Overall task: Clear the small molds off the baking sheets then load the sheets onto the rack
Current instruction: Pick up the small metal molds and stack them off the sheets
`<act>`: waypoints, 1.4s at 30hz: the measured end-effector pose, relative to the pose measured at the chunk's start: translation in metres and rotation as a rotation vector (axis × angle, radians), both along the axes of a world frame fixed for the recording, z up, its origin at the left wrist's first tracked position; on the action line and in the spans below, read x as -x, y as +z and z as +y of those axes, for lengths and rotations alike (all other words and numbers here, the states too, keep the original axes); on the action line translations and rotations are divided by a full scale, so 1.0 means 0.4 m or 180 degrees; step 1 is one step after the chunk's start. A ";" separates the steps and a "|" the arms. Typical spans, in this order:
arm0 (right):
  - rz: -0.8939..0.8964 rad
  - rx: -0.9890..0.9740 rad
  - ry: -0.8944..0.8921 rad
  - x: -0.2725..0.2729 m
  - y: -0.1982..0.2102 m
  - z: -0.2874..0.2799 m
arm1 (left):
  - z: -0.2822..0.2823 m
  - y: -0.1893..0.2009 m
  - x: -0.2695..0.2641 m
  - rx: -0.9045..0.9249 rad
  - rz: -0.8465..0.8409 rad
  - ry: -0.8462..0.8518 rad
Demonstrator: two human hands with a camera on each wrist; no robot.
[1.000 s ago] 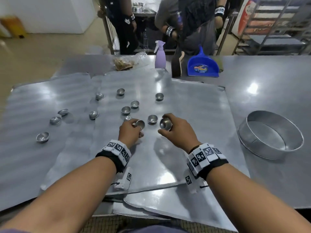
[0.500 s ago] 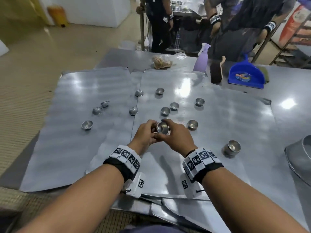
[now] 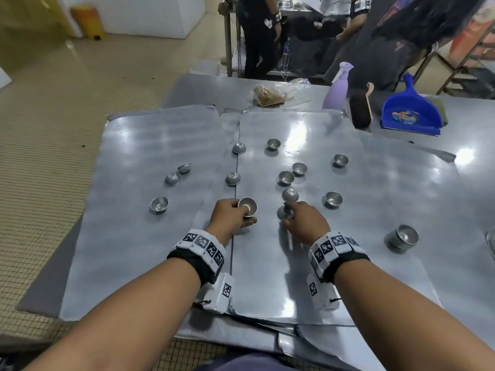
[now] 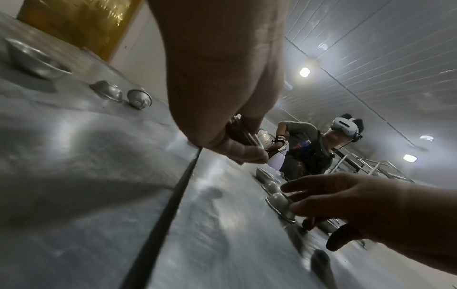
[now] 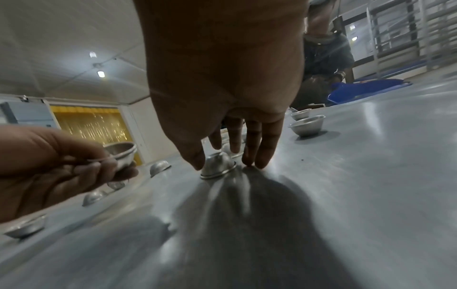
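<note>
Two overlapping steel baking sheets carry several loose small metal molds, some upright, some upside down. My left hand grips a short nested stack of molds, lifted just above the seam between the sheets. My right hand reaches down over an upside-down mold, thumb on one side and fingertips on the other. Another upside-down mold lies just beyond it. A separate nested stack stands on the right sheet.
A lilac spray bottle, a brush, a blue dustpan and a bag of food line the table's far edge. People stand beyond them. A rack is at far right. A round pan's rim shows at the right edge.
Half a second ago both hands met over one mold. Now my left hand has drawn left with the nested molds, and my right hand has dropped onto an upside-down mold.
</note>
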State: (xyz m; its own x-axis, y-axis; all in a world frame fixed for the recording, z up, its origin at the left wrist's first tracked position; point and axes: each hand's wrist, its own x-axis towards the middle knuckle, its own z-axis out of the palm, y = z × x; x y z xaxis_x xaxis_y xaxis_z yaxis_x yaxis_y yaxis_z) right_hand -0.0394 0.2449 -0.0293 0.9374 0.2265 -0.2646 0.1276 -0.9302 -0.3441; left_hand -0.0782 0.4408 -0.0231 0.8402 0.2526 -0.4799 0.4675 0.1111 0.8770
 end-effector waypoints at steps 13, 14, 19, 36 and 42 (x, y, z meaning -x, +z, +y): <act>-0.0329 -0.0387 -0.0623 0.035 -0.021 0.004 | -0.011 -0.011 -0.041 -0.0097 -0.0018 -0.0518; -0.0370 -0.0403 -0.0677 0.037 -0.020 -0.002 | -0.016 -0.012 -0.044 -0.0108 -0.0023 -0.0544; -0.0409 -0.0550 -0.0814 0.045 -0.023 -0.029 | -0.045 -0.018 -0.060 -0.0121 -0.0032 -0.0647; -0.0082 -0.0736 -0.0398 0.009 -0.028 -0.098 | -0.142 -0.037 -0.133 -0.0140 -0.0015 -0.0624; 0.0072 -0.0756 -0.0297 -0.008 -0.040 -0.113 | -0.160 -0.036 -0.151 -0.0150 -0.0021 -0.0573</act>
State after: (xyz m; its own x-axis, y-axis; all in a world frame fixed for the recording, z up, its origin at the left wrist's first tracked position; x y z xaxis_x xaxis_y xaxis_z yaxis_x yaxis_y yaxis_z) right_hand -0.0361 0.1996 -0.0451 0.9516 0.1976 -0.2354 0.0349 -0.8304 -0.5560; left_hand -0.0178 0.3769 -0.0375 0.8769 0.1200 -0.4655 0.4704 -0.0150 0.8823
